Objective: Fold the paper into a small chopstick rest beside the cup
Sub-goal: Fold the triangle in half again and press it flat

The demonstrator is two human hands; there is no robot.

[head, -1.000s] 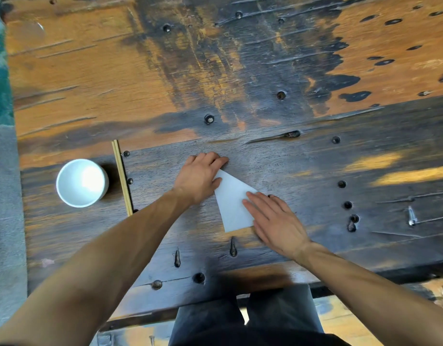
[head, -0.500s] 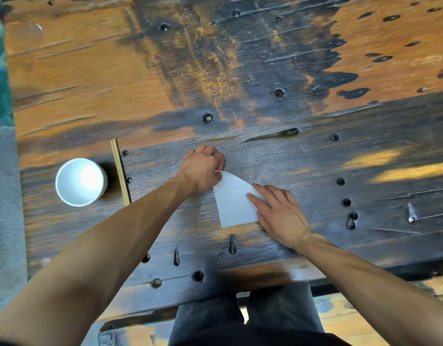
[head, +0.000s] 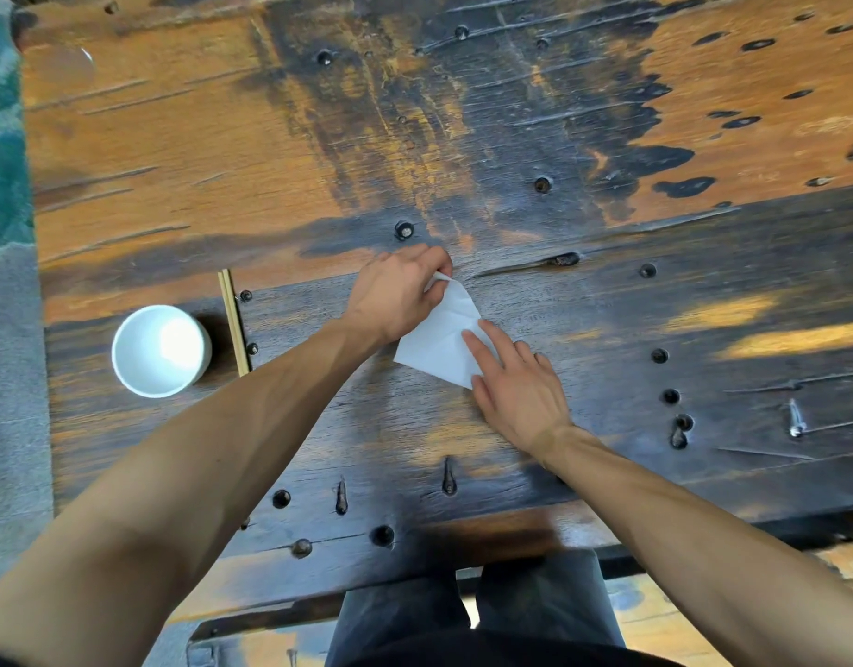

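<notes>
Mid-fold: far corner of paper being lifted, near part pinned flat.

Head view: left hand [head: 395, 300] has gone from pressing flat a second ago to pinching the far tip of the white paper [head: 439, 337] with curled fingers, tip now raised off the table [head: 607, 305]. Right hand [head: 516, 387] has slid inward; fingers straight, pressing the paper's near right part down. Paper has rotated slightly and sits mid-table, well apart from the white cup [head: 161, 351] at left, with chopsticks [head: 233, 322] just beside the cup. Likely a new fold starting; the rest is not formed yet and still has to go beside the cup.
</notes>
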